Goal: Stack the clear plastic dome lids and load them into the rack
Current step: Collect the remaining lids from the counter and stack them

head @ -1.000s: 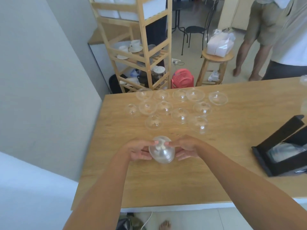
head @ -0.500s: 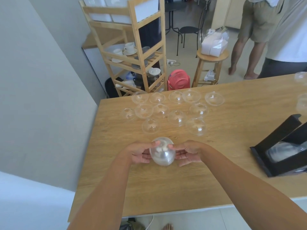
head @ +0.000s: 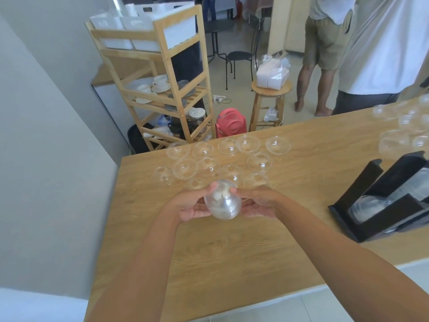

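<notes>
Two hands share one load: the left hand [head: 189, 206] and the right hand [head: 261, 203] cup a nested stack of dome lids [head: 222, 203] between them, just above the wooden table [head: 232, 263] near its middle. How many lids the stack holds cannot be told. Each hand's fingers curl under and around its own side of the stack, with the thumbs up near the rounded top.

Just beyond the hands, about a dozen loose lids [head: 248, 143] lie scattered on the table toward its far edge. A second cluster of lids [head: 404, 126] sits at the far right.

The black rack [head: 362, 182] stands well apart to the right, near the table's front edge, with clear stored lids [head: 369, 208] lying inside it.

Behind the table are a wooden shelf [head: 171, 73] with crockery, a red fan [head: 231, 123], a stool [head: 271, 88] and two standing people.
</notes>
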A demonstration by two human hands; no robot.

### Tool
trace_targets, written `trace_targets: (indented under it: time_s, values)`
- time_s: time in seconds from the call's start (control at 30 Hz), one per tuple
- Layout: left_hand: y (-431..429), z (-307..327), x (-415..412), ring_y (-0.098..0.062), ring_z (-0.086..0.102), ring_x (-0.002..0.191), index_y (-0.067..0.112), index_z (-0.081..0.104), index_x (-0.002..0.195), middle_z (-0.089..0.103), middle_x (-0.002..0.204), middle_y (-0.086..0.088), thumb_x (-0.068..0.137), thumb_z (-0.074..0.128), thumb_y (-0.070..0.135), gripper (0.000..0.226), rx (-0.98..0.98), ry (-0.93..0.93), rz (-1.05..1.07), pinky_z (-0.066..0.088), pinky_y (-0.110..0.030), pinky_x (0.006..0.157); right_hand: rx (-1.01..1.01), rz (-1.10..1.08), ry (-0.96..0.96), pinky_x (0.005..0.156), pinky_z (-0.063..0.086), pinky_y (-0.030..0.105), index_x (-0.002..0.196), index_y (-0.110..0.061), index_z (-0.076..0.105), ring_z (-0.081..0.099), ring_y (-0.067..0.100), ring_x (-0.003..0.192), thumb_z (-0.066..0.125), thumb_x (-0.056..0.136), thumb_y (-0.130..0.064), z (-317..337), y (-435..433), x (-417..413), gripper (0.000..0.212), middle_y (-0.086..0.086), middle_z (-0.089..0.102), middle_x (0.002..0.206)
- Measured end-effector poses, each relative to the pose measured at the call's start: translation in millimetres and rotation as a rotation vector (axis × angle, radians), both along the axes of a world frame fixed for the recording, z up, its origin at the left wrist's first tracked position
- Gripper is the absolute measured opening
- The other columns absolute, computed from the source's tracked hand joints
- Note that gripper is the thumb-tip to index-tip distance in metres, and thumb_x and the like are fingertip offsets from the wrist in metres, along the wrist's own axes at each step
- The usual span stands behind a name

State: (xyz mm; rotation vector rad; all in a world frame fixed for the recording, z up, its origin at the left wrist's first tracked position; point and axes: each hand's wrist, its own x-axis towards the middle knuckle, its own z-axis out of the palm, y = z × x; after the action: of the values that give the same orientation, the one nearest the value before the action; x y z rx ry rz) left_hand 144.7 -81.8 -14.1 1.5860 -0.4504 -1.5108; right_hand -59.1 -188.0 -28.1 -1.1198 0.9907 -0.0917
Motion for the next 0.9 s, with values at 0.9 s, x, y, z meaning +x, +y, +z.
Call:
trace_targets:
  time_s: [0.9]
  values:
    - [-220,188,-263,-0.025,0.071,0.089,0.004,0.066,0.113,0.072,0.101,-0.014,0.059,0.085,0.045,0.070,-0.431,-0.265,-0.850,0.058,-0.035,0.078,-0.392,-0.795,-0.070,0.068,0.061,0.031,0.125,0.001,0.059,0.075,0.029,0.087,0.075,0.085,-0.040,172,-43,-288,0.059,0.022,0.066,0.114]
